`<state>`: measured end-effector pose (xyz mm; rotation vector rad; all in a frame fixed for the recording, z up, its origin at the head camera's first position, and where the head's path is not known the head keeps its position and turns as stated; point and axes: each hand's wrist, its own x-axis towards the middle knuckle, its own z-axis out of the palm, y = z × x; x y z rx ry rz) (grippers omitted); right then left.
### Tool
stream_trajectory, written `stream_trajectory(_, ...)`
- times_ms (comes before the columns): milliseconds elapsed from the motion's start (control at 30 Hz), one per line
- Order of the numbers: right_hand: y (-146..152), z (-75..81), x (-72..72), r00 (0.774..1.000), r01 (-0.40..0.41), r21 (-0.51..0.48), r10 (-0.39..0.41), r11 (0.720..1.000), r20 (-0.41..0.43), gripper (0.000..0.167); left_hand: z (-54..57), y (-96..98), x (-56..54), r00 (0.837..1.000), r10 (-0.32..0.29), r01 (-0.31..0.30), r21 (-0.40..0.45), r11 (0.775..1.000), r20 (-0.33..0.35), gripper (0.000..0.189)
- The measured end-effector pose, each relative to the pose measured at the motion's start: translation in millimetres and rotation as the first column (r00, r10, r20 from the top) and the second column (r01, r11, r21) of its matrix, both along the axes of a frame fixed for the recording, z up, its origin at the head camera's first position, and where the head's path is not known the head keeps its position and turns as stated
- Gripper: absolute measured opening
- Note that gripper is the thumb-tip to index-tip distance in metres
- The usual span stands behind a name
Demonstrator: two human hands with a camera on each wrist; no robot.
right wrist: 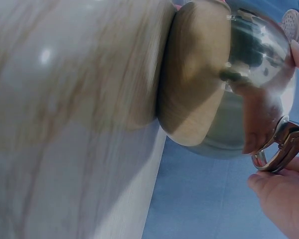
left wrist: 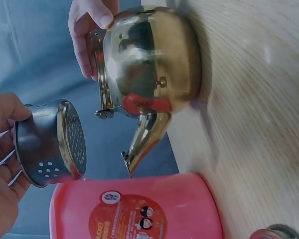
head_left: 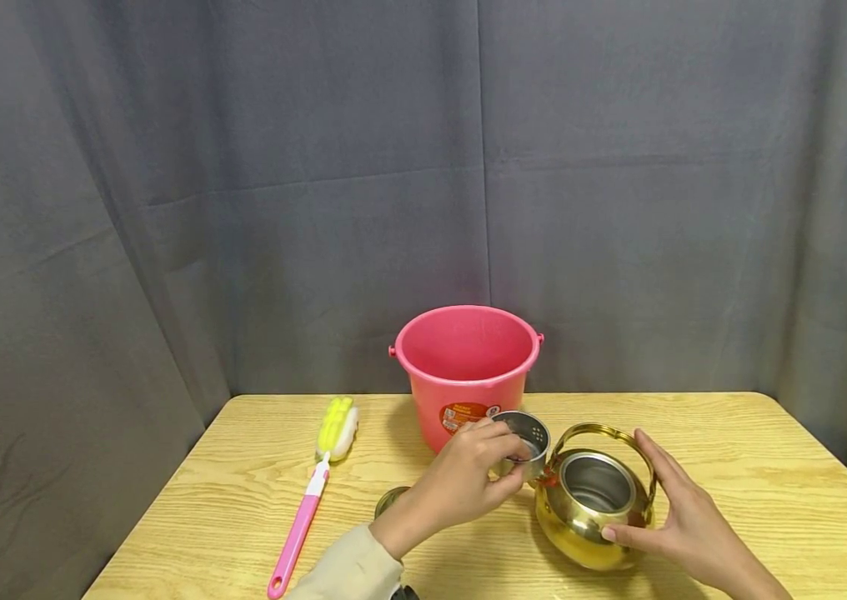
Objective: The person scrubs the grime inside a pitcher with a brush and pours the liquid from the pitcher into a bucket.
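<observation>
My left hand (head_left: 467,477) pinches a perforated metal tea strainer (left wrist: 39,142) by its rim. The strainer is held level with the teapot's spout, in front of the bucket. Its open top faces up in the head view. A brass-coloured teapot (head_left: 564,533) with a raised hoop handle (head_left: 596,428) stands lidless on the table, its inside visible. My right hand (head_left: 682,521) touches the teapot's right side, with the thumb on its shoulder and straight fingers against the handle. In the right wrist view, fingertips (right wrist: 256,181) lie right at the handle.
A pink bucket (head_left: 468,392) stands at the back, behind the strainer. On the left lies a pink-handled brush (head_left: 296,542) with a yellow and white sponge head. A round brass-coloured piece (head_left: 389,497) sits partly hidden behind my left forearm. Grey curtains surround the wooden table (head_left: 198,508).
</observation>
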<state>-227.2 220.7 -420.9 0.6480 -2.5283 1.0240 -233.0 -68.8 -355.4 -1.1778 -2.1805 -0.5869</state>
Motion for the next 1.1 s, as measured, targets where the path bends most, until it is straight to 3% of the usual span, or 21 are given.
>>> stream_trajectory(467,0.3,1.9,0.1,1.0,0.01,0.016,-0.01,1.0,0.017,0.119,-19.8,-20.3,-0.8,1.0,0.026,-0.026,0.041,0.999,-0.007,0.006)
stream_trajectory(833,0.3,1.4,-0.2,1.0,0.003,0.004,-0.003,1.0,0.012,0.119,-41.0,-26.4,3.1,0.998,0.068,-0.068,-0.007,0.998,-0.013,0.008)
stream_trajectory(1100,0.5,-0.8,-0.4,1.0,0.004,0.004,-0.004,1.0,-0.01,0.119,-61.2,-27.1,5.2,0.992,0.104,-0.1,-0.059,0.993,0.07,0.009)
